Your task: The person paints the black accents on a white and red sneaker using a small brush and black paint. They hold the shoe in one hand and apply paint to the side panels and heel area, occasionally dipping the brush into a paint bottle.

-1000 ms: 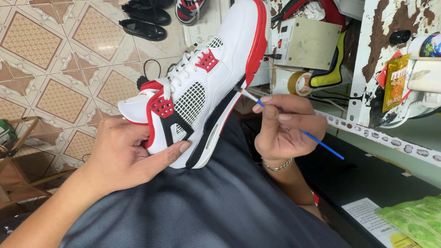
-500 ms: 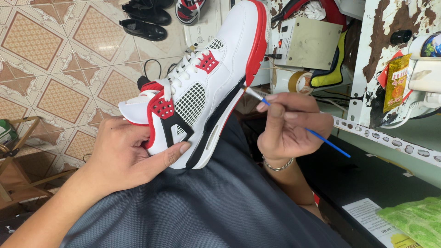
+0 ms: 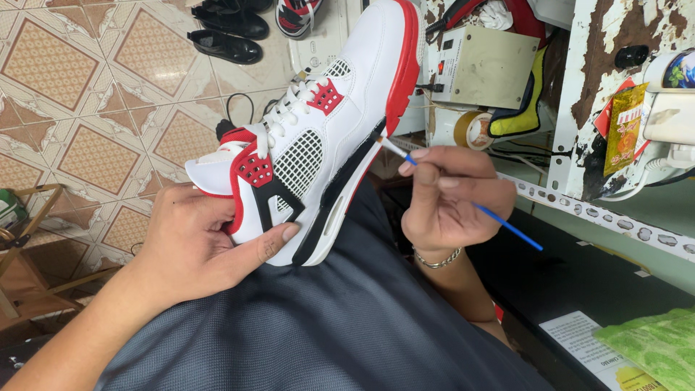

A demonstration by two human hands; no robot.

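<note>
My left hand grips the heel end of a white high-top sneaker with red and black trim, resting it on my lap, toe pointing away. My right hand pinches a thin blue-handled paintbrush; its pale tip touches the black edge of the midsole near the red forefoot. A metal bracelet sits on that wrist.
My lap is covered in dark grey cloth. Black shoes lie on the patterned tile floor. To the right stand a beige box device, a tape roll, a white metal shelf rail, and a green cloth.
The right hand and brush have slid a little along the midsole toward the toe. The left hand and sneaker stay put.
</note>
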